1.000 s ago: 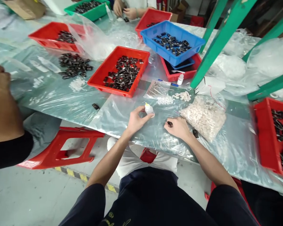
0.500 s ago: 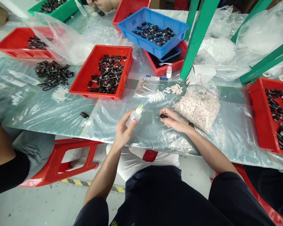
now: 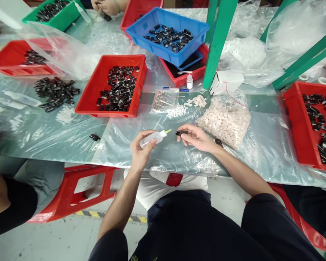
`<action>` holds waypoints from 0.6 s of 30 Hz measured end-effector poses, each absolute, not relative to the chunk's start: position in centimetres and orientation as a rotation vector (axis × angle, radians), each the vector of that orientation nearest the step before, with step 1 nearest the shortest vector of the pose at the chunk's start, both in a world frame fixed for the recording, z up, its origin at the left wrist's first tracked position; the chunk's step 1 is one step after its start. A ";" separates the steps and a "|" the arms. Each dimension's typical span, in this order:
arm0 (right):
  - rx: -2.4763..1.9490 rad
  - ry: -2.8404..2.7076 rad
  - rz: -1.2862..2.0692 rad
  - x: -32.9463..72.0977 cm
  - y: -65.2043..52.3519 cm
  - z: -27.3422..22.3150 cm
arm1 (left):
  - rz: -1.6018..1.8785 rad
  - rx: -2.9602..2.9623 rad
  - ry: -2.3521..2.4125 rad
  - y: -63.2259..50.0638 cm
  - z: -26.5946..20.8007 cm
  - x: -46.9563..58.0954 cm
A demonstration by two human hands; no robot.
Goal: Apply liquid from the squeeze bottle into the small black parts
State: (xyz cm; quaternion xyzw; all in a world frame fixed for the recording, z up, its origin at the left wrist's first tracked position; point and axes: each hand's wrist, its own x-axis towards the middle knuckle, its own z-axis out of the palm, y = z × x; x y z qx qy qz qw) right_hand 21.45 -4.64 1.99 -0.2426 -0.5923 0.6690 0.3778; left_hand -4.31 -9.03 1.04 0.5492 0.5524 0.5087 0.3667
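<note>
My left hand (image 3: 141, 148) is closed round a translucent squeeze bottle (image 3: 152, 139) with a yellow-green nozzle, which points right and slightly up. A small black part (image 3: 181, 133) is pinched in the fingertips of my right hand (image 3: 196, 137), a short way from the nozzle and apart from it. Beyond both hands lie a pile of small white pieces (image 3: 177, 111), several flat pale pieces (image 3: 197, 101) and a clear bag of metal pins (image 3: 163, 99). A large bag of pale pieces (image 3: 225, 119) rests beside my right forearm.
A red tray (image 3: 138, 94) of black parts stands at left, a blue tray (image 3: 167, 54) behind it. Another red tray (image 3: 293, 123) is at right. A green post (image 3: 217, 47) rises behind a small white bottle (image 3: 189, 82). Co-workers sit left and across the table.
The squeeze bottle has tipped from fairly upright to nearly level, its nozzle now towards the black part. My right hand has shifted slightly left and turned the part.
</note>
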 end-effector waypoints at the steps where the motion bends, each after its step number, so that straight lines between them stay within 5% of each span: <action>1: -0.620 -1.497 1.733 21.5 -4.7 2.0 | 1.300 1.397 1.435 -9.1 1.0 -4.5; 18: -0.621 -1.413 1.910 21.6 -4.8 2.2 | 1.211 1.555 1.388 -9.3 3.9 -5.1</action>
